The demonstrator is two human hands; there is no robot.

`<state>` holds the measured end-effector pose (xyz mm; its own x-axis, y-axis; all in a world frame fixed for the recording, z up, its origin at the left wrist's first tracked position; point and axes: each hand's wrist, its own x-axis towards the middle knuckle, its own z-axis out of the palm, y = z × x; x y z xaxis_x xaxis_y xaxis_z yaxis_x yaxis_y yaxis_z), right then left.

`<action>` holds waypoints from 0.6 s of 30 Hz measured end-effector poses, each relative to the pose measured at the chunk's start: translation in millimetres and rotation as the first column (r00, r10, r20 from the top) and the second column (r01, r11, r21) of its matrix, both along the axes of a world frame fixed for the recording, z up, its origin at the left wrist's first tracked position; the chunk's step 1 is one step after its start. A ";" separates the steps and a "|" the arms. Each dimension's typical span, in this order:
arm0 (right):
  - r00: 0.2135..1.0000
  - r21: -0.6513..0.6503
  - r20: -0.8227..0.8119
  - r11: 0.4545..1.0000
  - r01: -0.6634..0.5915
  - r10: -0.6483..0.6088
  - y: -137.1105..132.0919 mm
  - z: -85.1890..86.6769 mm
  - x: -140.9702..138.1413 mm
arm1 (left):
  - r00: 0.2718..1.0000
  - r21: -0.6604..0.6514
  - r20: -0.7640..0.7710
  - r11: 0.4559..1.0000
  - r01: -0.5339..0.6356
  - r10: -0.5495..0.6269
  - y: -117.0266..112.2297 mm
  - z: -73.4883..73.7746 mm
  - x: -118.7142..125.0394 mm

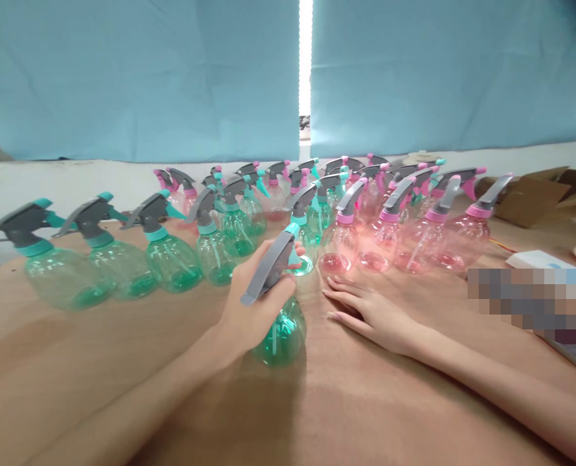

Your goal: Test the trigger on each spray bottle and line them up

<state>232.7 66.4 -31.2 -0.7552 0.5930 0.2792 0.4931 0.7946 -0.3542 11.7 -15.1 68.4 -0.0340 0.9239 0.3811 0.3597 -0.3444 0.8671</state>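
My left hand [256, 298] is wrapped round the neck of a green spray bottle [281, 336] with a grey and teal trigger head. That bottle is in front of the others, in the middle of the view. Flat on the table, fingers stretched out, my right hand [370, 314] holds nothing. Just beyond its fingertips stands a pink spray bottle [339, 249], the first in a front row of pink ones. Left of my left hand, a row of green spray bottles [174, 262] with teal collars runs toward the table's left side.
More green and pink spray bottles crowd together behind the front rows on the wooden table [365, 408]. An open cardboard box [535, 194] is at the back right. Nearer on the right lies a white box [540, 260]. Blue curtains [147, 77] hang behind.
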 end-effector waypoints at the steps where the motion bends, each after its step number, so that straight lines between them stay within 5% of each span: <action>1: 1.000 0.001 -0.003 1.000 -0.001 0.001 -0.1 0.1 0.0 | 1.000 0.003 0.012 1.000 0.012 -0.012 0.1 -0.1 0.0; 18: 1.000 -0.007 -0.018 1.000 -0.003 0.003 -1.1 2.1 -0.6 | 0.999 -0.007 -0.004 0.999 0.042 -0.042 -1.5 4.7 1.4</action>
<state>232.1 65.3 -29.1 -0.7519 0.5929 0.2884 0.4845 0.7935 -0.3683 13.1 -16.6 73.2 0.0063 0.9271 0.3749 0.3490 -0.3533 0.8680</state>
